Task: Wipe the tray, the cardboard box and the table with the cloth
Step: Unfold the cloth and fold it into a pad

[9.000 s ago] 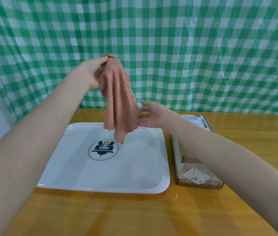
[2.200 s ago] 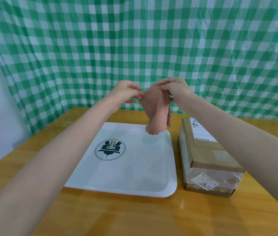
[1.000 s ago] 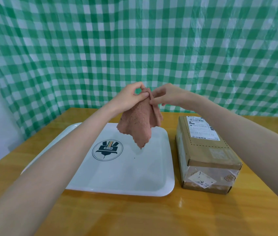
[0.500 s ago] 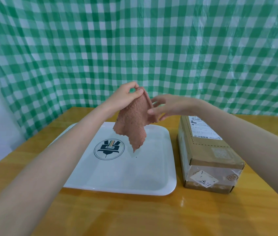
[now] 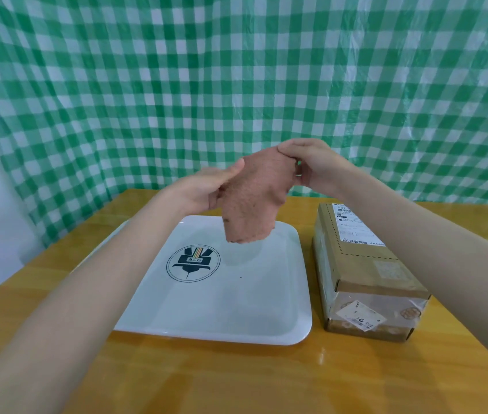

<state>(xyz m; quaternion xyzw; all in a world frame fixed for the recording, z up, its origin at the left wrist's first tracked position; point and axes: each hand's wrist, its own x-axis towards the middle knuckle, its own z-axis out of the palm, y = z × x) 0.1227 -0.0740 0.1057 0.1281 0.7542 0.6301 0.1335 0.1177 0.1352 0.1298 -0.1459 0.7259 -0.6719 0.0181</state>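
Folding the cloth (image 5: 254, 198) looks like the step in hand; it hangs in the air above the far end of the tray (image 5: 266, 318), and no wiping has begun. The next move calls for lowering it flat onto the tray. Left hand (image 5: 204, 189) pinches its left edge, and right hand (image 5: 311, 165) grips the top corner with fingers curled. The cardboard box (image 5: 365, 264) sits just right of the tray on the table (image 5: 236, 377).

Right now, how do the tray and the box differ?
The tray is white, flat and shallow, with a round logo. The box is brown cardboard, taller, with labels and tape. The tray is the wider of the two; the box is narrow. The cloth hangs over the tray's far end, not over the box. Both rest side by side on the table.
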